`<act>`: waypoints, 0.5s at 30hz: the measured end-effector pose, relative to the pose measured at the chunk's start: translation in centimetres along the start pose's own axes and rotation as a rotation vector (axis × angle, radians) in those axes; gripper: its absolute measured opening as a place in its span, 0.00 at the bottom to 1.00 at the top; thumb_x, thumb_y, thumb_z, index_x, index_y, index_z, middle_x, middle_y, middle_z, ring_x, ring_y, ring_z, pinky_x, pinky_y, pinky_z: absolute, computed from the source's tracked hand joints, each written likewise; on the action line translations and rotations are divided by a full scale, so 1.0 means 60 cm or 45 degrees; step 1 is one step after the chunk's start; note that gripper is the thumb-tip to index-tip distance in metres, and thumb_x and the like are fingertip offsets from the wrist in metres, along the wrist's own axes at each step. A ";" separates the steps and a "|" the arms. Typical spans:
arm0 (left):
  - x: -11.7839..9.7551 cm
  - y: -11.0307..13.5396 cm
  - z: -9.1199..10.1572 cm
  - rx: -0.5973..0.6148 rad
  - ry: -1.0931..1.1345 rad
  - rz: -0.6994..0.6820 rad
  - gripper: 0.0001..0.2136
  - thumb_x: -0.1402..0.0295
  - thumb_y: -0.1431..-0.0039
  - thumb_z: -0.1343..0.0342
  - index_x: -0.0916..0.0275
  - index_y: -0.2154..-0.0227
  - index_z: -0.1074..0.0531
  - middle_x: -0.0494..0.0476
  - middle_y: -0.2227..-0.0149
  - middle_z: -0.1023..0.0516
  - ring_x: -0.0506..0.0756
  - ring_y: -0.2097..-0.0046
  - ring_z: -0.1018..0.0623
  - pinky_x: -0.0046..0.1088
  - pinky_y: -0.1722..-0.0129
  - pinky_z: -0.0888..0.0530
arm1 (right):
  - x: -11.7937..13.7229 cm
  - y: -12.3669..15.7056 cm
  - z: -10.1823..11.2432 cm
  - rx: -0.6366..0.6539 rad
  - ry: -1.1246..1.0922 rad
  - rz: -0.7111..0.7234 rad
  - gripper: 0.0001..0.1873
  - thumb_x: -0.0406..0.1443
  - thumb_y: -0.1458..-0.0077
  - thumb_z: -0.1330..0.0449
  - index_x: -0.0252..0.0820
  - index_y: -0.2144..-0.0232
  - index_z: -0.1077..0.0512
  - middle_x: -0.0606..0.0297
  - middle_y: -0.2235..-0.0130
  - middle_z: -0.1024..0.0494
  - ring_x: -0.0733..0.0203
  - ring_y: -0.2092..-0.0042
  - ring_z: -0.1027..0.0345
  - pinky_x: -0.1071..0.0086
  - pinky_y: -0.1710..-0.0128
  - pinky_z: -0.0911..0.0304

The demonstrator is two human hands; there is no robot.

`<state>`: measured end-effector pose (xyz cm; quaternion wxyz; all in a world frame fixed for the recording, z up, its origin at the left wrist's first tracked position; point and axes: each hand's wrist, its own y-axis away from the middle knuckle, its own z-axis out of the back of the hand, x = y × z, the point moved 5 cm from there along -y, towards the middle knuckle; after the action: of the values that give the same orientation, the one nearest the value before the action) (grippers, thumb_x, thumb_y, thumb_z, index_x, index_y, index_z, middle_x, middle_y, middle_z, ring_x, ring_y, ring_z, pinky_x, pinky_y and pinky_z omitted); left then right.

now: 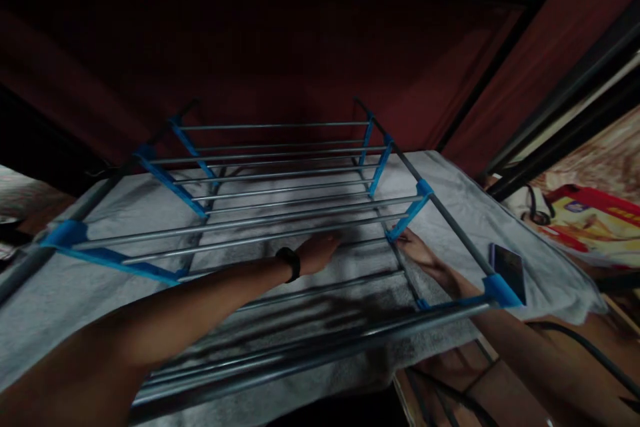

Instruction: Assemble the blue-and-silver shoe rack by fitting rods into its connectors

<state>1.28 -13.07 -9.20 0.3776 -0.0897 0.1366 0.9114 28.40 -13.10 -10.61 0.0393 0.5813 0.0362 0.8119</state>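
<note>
A metal rack (280, 203) of grey rods and blue plastic joints lies on its side over a grey-white cloth (65, 287) that covers a low surface. My left hand (317, 252), with a black band on the wrist, reaches between the rods and rests on one of them; its fingers curl over the rod. Beside a blue joint at the rack's right side, my right hand (417, 248) reaches in from below the frame, and its fingers are partly hidden behind the joint. The scene is dim.
A dark phone (509, 270) lies on the cloth by the rack's right corner. A dark red curtain or wall (300, 47) fills the background. A colourful red and yellow printed item (590, 220) lies at the right. A black cable (585, 343) runs at the lower right.
</note>
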 end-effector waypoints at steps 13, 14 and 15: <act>0.004 -0.085 -0.045 -0.007 0.139 0.123 0.14 0.77 0.41 0.51 0.61 0.53 0.27 0.60 0.55 0.23 0.57 0.55 0.24 0.32 0.56 0.29 | -0.064 -0.026 0.002 -0.017 0.156 0.052 0.16 0.34 0.62 0.45 0.52 0.66 0.31 0.70 0.63 0.21 0.46 0.54 0.31 0.54 0.49 0.39; 0.005 -0.085 -0.044 -0.013 0.146 0.123 0.14 0.77 0.40 0.51 0.61 0.53 0.27 0.61 0.55 0.23 0.57 0.55 0.24 0.32 0.56 0.29 | -0.061 -0.026 0.003 -0.017 0.162 0.053 0.15 0.35 0.61 0.45 0.52 0.66 0.31 0.69 0.63 0.21 0.46 0.54 0.31 0.54 0.49 0.39; 0.005 -0.085 -0.043 -0.017 0.153 0.120 0.14 0.77 0.41 0.51 0.61 0.53 0.28 0.61 0.54 0.23 0.57 0.55 0.23 0.32 0.56 0.29 | -0.058 -0.025 0.003 -0.017 0.169 0.053 0.14 0.35 0.61 0.45 0.51 0.67 0.31 0.69 0.63 0.21 0.46 0.54 0.31 0.54 0.49 0.39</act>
<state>4.86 -10.25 -12.64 0.3247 -0.1402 0.1569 0.9221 29.75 -11.95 -14.00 0.0238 0.5264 0.0213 0.8496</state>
